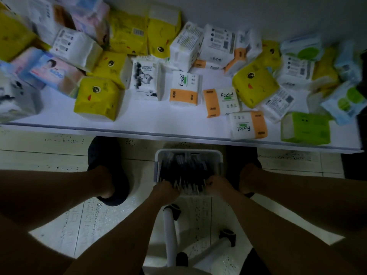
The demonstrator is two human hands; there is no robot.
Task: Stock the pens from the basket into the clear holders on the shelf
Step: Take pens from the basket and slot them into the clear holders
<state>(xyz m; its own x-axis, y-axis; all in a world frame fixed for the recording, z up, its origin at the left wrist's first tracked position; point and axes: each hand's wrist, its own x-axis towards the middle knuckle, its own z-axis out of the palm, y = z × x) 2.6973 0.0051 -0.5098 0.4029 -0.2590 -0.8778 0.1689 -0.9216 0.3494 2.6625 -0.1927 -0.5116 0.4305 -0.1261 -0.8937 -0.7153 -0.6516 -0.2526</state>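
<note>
White basket [188, 151], dark pens [187, 168]; yellow, orange-white, green tissue packs [97, 98]; black-speckled pale floor [65, 155].

Left hand [165, 190], right hand [218, 186], gripping pens [186, 167] in basket [219, 155]

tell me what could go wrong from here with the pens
1. The left hand and right hand are bunched at the near end of the white plastic basket, so the loose dark pens may spill.
2. The orange and white tissue pack sits right at the white shelf edge and could get knocked off.
</note>
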